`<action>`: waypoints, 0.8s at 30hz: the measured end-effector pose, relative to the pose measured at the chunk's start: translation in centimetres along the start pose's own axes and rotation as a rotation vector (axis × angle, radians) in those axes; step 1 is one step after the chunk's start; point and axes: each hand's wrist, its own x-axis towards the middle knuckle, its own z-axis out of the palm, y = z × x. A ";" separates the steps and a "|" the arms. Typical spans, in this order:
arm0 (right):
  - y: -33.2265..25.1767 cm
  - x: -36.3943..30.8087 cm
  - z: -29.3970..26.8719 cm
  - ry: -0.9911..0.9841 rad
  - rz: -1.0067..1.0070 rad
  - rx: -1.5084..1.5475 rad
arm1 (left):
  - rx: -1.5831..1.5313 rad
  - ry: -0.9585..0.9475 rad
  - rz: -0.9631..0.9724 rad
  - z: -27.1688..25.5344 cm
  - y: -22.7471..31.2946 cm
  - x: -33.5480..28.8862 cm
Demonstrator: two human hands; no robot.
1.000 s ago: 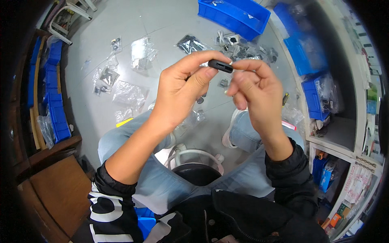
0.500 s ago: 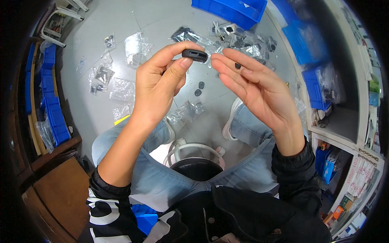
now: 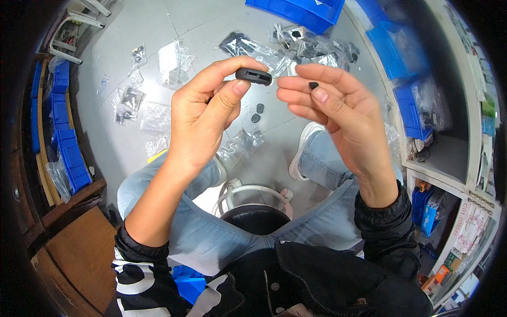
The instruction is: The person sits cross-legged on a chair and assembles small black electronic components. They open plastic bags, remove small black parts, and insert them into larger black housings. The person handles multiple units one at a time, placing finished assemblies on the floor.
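Pinched between the thumb and forefinger of my left hand point(image 3: 208, 103) is a black oval plastic case point(image 3: 254, 76), with a dark slot along the edge that faces me. My right hand point(image 3: 343, 108) is a short way to its right, palm turned inward. Its thumb presses a tiny black piece point(image 3: 313, 85) against the fingers. A gap separates the small piece from the case. Below the hands, two dark oval pieces point(image 3: 257, 113) lie on the grey floor.
Clear plastic bags of small parts point(image 3: 128, 103) lie on the floor at left, with a heap of bagged black parts point(image 3: 311, 47) ahead. A blue bin point(image 3: 298, 15) stands behind the heap. Blue bins point(image 3: 71, 150) line the left shelf, and a cabinet point(image 3: 449, 182) stands at right.
My right thumb has closed onto the tiny black piece and my right fingers have curled more. My left hand has tilted the case slightly and shifted a little left.
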 end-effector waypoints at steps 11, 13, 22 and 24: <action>0.5 -0.4 1.2 0.171 -0.273 -0.283 | -0.054 -0.030 0.027 -0.1 0.1 -0.2; 0.2 -0.5 1.0 0.127 -0.222 -0.296 | -0.035 -0.016 0.015 0.0 0.0 -0.3; 0.5 0.6 -1.2 -0.014 0.209 0.581 | -0.084 0.006 -0.021 0.0 -0.1 -0.2; 0.8 0.5 -1.5 -0.067 0.264 0.732 | -0.083 0.012 -0.024 0.0 -0.2 -0.2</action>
